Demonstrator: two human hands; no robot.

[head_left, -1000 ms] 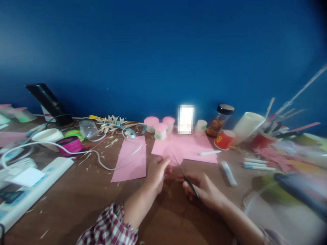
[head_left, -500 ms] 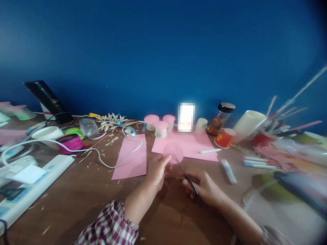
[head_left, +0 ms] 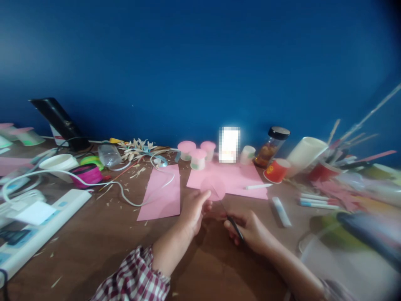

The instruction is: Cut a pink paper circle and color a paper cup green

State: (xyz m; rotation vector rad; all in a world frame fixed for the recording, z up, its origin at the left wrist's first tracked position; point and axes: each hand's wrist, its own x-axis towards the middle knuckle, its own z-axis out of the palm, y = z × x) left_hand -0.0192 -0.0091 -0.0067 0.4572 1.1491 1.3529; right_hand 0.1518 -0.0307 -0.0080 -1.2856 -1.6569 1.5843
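My left hand (head_left: 194, 209) pinches the lower left edge of a round pink paper disc (head_left: 216, 186) between thumb and fingers. My right hand (head_left: 247, 230) is closed round the dark handle of scissors (head_left: 235, 228). Their thin blade points up and left to the disc, where a fine line runs in from its lower edge; whether that is blade or slit is unclear. Beyond the disc lies a pink sheet (head_left: 232, 175) with a white pen (head_left: 258, 186) on it. Several paper cups capped with pink discs stand behind, one of them a small cup (head_left: 198, 162).
A pink paper strip (head_left: 159, 192) and a white cable lie left, beside a power strip (head_left: 46, 232). Rightward are a glue tube (head_left: 281, 212), a red cup (head_left: 277, 170), a lidded jar (head_left: 271, 146) and markers (head_left: 318, 201). A bright blurred-out screen (head_left: 229, 145) stands at the back.
The view has shifted very slightly. Both hands, the disc and the scissors keep almost the same position.
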